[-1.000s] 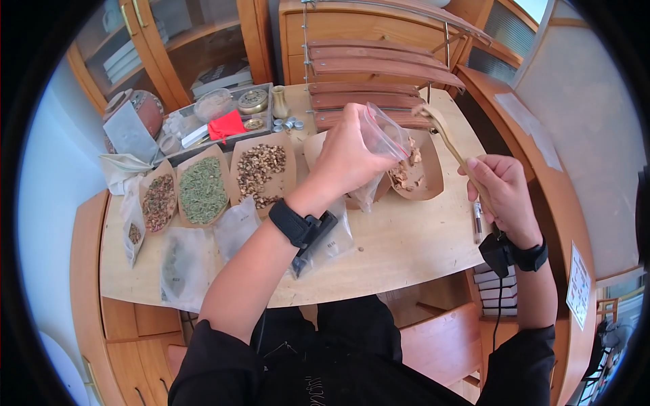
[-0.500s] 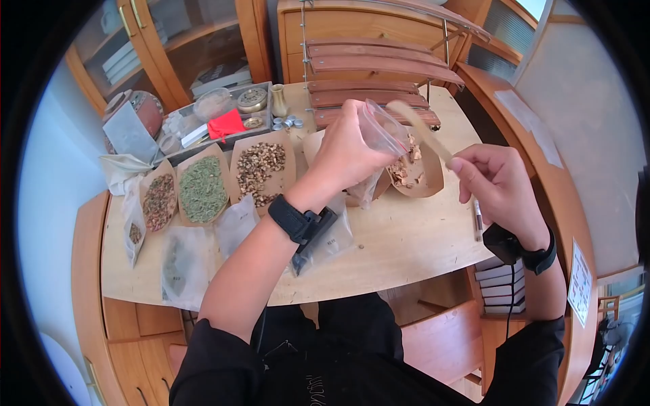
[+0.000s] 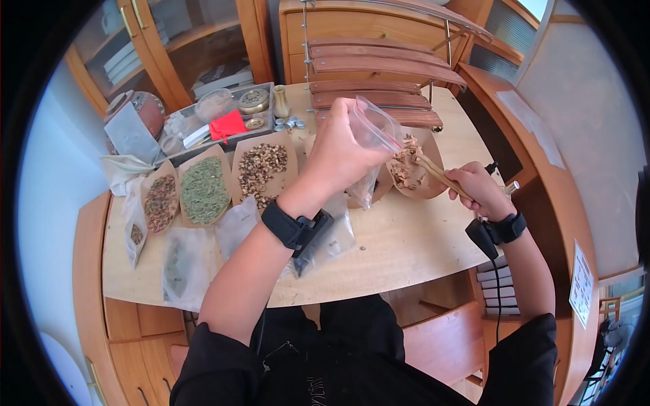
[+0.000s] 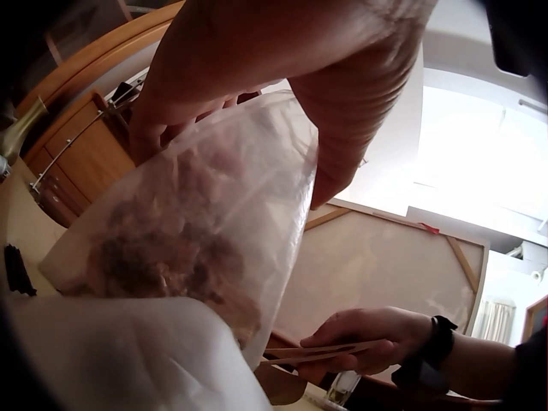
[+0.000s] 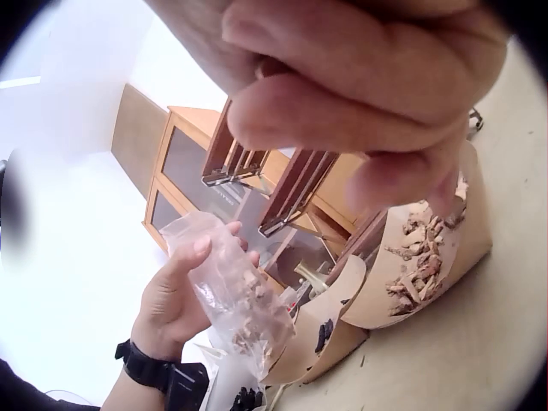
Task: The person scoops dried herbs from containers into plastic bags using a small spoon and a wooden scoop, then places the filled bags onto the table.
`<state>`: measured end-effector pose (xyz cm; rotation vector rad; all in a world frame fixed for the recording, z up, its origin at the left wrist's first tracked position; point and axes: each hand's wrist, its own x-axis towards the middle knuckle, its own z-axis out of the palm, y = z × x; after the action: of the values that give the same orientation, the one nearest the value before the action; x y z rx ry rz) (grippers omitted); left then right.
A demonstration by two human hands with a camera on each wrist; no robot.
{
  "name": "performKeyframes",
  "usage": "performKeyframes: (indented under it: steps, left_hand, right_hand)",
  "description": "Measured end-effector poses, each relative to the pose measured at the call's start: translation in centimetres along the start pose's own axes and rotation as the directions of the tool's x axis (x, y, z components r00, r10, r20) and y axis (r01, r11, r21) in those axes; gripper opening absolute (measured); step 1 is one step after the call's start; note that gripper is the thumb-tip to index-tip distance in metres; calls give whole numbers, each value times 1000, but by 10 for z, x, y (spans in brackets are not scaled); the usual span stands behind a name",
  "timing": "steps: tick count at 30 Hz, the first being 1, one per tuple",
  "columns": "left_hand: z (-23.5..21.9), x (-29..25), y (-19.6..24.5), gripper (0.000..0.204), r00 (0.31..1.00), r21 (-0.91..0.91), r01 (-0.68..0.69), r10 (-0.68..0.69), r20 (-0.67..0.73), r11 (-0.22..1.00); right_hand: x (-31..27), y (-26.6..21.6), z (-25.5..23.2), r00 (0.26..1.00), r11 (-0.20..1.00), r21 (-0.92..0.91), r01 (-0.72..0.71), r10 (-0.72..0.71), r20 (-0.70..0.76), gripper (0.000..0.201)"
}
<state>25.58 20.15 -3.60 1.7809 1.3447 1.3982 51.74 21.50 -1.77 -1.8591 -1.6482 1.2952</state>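
Observation:
My left hand (image 3: 342, 152) grips a clear zip bag (image 3: 377, 127) near its mouth, above the trays. Brownish dried pieces (image 5: 253, 325) show through the bag's lower part in the right wrist view. In my right hand (image 3: 482, 189) are pale wooden tongs (image 3: 437, 174), pinched between thumb and fingers. Their tips overlap the dried wood-like chips (image 3: 404, 169) in the rightmost brown paper tray (image 3: 430, 188). Another paper tray (image 5: 342, 287) with a few dark pieces stands beside it, largely hidden behind the bag and left hand in the head view.
To the left, paper trays hold brown chunks (image 3: 261, 166), green dried herb (image 3: 203, 189) and reddish dried bits (image 3: 160, 203). Plastic bags (image 3: 183, 264) lie along the front edge. A grey box (image 3: 271, 108) and slatted wooden rack (image 3: 372, 91) stand behind; a pen-like tube lies right.
My right hand has swung the tongs down from the air at the right onto the chips in the rightmost tray. The left hand keeps the bag nearly in place.

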Motion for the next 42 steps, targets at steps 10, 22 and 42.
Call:
performKeyframes:
  steps: [10,22,42]
  left_hand:
    - [-3,-3,-1,72,1000,-20,20,-20,16,1000]
    - [1,-5,1,71,1000,-4,6,-6,17,1000]
    - [10,0,11,69,999,38,-4,2,49,999]
  right_hand:
    - [26,-8,20,998,995,84,58,-58,-5,34]
    - [41,-4,23,996,994,70,83,-86,27,30]
    - [-70,-59,-13,883,876,117,467,-468,-19,26]
